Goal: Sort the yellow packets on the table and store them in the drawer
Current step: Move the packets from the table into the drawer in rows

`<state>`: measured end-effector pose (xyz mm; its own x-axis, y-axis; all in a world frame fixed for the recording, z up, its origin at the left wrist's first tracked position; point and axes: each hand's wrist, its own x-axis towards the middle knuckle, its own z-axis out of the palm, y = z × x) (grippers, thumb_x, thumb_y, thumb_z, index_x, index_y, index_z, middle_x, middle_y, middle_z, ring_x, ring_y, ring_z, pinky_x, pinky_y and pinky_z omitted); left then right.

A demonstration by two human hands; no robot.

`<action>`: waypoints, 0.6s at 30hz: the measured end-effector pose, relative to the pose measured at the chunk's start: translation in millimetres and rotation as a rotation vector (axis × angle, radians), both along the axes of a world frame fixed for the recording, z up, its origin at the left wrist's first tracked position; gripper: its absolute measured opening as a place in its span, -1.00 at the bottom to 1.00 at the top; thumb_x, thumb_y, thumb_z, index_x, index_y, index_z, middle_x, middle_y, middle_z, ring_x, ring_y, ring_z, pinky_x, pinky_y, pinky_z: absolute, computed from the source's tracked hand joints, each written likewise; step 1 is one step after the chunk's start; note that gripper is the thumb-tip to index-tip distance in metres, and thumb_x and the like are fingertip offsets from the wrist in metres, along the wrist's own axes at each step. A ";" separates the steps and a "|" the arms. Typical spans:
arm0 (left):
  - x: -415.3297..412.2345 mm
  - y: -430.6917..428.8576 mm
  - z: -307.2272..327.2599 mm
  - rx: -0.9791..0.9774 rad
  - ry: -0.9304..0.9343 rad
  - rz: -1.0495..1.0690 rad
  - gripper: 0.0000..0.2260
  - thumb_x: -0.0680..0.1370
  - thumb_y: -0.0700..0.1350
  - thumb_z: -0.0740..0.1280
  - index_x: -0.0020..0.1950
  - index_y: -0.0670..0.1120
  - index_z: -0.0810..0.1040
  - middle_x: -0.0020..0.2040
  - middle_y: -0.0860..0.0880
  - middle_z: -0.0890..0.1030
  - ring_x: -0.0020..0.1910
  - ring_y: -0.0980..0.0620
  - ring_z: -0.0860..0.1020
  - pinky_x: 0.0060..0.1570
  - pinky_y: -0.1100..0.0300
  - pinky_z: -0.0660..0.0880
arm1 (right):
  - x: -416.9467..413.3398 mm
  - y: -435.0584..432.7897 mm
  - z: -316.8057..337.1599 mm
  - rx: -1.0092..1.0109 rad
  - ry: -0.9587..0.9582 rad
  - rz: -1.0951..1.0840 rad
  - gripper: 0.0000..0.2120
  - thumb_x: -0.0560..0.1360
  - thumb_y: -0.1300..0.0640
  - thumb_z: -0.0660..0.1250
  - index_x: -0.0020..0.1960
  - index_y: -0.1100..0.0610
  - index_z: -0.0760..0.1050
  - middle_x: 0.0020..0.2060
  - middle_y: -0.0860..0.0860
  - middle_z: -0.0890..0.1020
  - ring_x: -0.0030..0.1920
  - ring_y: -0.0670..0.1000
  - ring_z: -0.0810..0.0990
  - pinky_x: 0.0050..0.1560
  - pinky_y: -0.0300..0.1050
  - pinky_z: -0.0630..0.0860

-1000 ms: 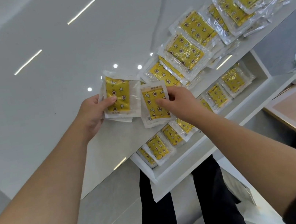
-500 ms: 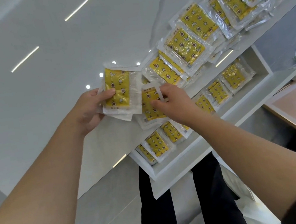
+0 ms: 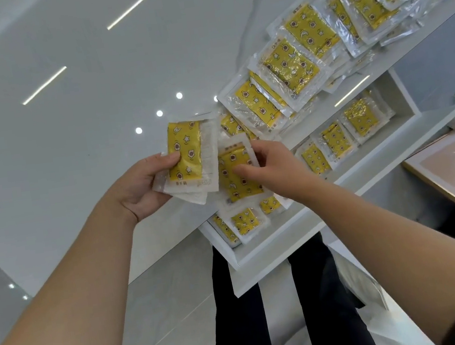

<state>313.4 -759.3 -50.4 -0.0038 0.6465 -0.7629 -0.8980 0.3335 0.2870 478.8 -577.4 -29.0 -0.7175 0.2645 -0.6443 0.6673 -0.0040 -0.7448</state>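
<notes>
left hand (image 3: 139, 185) is clamping its fingers on a packet stack (image 3: 187, 157), right hand (image 3: 274, 165) fingers are pinching one packet (image 3: 237, 184) right beside it.

Nothing is reading clearly here. The packet (image 3: 185, 156) in the left hand (image 3: 139, 185) is showing small dark print along its white lower edge, and the second packet (image 3: 236, 177), in the right hand (image 3: 271, 165), is showing some along its upper edge; both lines are too blurred to read.
</notes>
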 end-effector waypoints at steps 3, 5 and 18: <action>28.4 -9.4 -3.8 0.012 -0.005 0.030 -0.32 0.14 -0.05 0.67 0.19 -0.20 0.59 0.17 -0.17 0.62 0.09 -0.10 0.63 0.01 0.08 0.59 | 24.2 19.3 -2.6 -0.171 -0.115 -0.058 -0.77 0.49 0.26 0.40 0.13 0.12 0.57 -0.05 0.07 0.69 -0.06 0.05 0.69 -0.02 -0.07 0.64; 51.9 -15.6 -8.0 -0.023 -0.007 0.000 -0.32 0.09 -0.05 0.69 0.15 -0.22 0.61 0.18 -0.20 0.62 0.09 -0.12 0.63 -0.01 0.08 0.59 | 43.1 34.0 -12.4 -0.269 -0.216 -0.058 -0.73 0.48 0.27 0.41 0.16 0.15 0.51 0.00 0.14 0.68 0.01 0.13 0.68 0.07 0.05 0.62; 211.8 -8.9 -93.4 -0.647 0.164 -0.035 -0.70 0.34 -0.17 0.55 0.04 -0.14 0.63 0.01 -0.15 0.69 -0.02 -0.09 0.66 0.12 -0.01 0.55 | 114.7 79.5 -98.2 -0.050 -0.561 0.127 -0.62 0.43 0.13 0.49 0.16 0.29 0.53 0.09 0.27 0.62 0.09 0.24 0.62 0.17 0.23 0.53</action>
